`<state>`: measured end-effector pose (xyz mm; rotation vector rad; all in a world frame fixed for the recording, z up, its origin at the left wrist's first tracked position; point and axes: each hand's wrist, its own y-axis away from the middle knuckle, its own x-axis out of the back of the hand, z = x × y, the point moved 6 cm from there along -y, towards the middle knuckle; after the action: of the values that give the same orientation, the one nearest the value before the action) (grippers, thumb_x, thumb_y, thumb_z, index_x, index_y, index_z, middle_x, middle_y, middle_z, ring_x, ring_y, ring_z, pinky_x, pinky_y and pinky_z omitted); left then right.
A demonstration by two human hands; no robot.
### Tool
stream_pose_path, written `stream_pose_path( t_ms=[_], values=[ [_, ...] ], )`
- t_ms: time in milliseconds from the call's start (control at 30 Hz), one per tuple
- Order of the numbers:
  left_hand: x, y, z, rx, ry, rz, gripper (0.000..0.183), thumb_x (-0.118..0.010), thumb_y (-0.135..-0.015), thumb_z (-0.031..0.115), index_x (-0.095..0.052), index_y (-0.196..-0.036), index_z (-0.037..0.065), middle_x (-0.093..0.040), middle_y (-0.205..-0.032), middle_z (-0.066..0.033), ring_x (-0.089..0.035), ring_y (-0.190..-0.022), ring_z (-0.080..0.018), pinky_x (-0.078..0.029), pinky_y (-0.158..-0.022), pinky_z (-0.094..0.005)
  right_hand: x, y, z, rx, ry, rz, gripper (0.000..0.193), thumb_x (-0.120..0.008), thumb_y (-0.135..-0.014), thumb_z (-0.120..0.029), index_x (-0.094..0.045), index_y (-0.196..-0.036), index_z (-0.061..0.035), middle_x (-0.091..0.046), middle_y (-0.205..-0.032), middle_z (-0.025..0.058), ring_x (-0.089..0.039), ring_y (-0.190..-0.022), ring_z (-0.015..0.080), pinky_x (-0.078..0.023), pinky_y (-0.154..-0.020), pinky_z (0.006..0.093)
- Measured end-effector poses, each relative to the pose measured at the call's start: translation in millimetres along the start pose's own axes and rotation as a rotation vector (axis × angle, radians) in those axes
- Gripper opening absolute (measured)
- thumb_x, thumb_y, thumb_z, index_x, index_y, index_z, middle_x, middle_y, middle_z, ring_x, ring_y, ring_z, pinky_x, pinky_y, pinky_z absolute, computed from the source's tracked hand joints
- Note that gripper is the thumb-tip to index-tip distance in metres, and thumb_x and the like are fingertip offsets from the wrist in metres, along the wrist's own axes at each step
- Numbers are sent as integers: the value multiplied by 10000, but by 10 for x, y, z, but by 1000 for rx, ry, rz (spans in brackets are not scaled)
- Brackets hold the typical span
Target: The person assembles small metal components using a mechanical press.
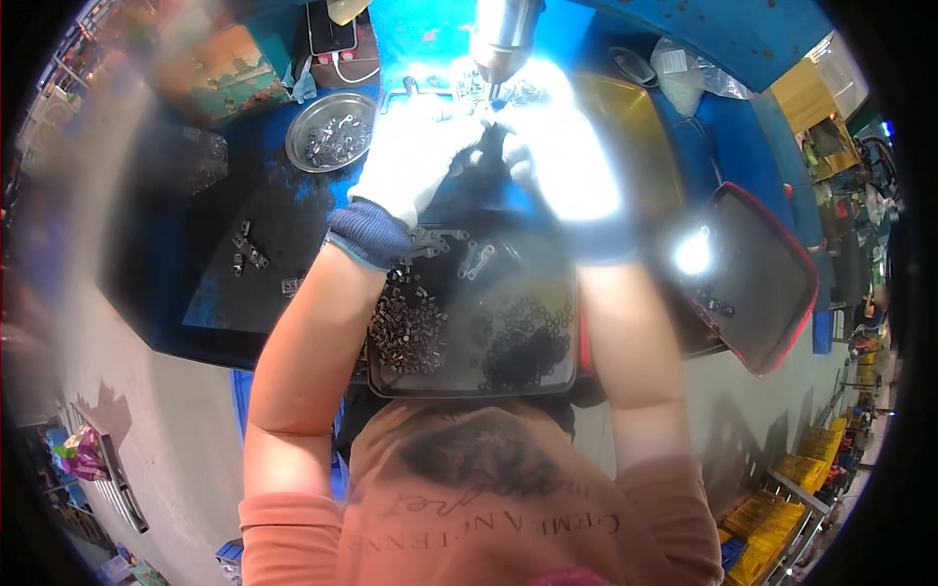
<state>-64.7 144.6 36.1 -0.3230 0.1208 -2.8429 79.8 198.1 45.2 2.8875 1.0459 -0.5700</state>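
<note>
Both my hands wear white gloves with dark blue cuffs, and bright lamp light washes out much of them. My left hand (pixel 415 156) has its fingers bent together just below the metal machine head (pixel 503 44). Opposite it, my right hand (pixel 562 146) also pinches close under the tool tip (pixel 494 93). Whatever small piece sits between the fingertips is lost in glare and shadow. Below my wrists a tray (pixel 479 391) holds short metal pins (pixel 405 327), dark rings (pixel 528 342) and some flat metal link pieces (pixel 477 262).
A round metal bowl (pixel 296 146) of small metal parts stands left of my left hand. Several loose metal pieces (pixel 249 246) lie on the dark left tabletop. A red-rimmed tray (pixel 767 283) is at the right; a yellow tray (pixel 635 127) is behind my right hand. A phone (pixel 332 27) stands at the back.
</note>
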Motion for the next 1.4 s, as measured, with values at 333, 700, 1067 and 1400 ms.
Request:
stream_pose_path(
  t_ms=[333,700,1067,1400],
  values=[
    [-26,-73,-42,80,117,-91,188,-602,-840,252,-640,-854,68,-574,-707,32,-484,-589,-37,-387,-526,-184,36,-85,-20,-99,-135,21,243,-575,-832,-192,-648,-850,39,-568,-614,71,-503,-491,95,-406,-444,208],
    [39,-187,-123,-344,-289,-94,195,-600,-834,248,-634,-771,67,-562,-639,25,-469,-538,-43,-364,-490,-185,-167,37,-301,130,-94,0,189,-618,-802,-183,-611,-778,4,-547,-585,59,-479,-461,101,-385,-417,215],
    [-66,-60,40,159,59,-151,195,-586,-831,237,-630,-762,60,-552,-650,34,-464,-544,-41,-352,-479,-182,43,-58,-74,-161,206,194,191,-624,-793,-176,-601,-782,13,-542,-590,63,-465,-449,94,-361,-397,216],
    [10,-204,-74,-358,-418,-126,222,-576,-841,258,-635,-773,55,-551,-651,34,-472,-550,-36,-361,-486,-183,5,-55,-98,-135,-238,49,164,-630,-790,-168,-588,-807,-10,-531,-615,45,-478,-475,93,-376,-415,212]
  ],
)
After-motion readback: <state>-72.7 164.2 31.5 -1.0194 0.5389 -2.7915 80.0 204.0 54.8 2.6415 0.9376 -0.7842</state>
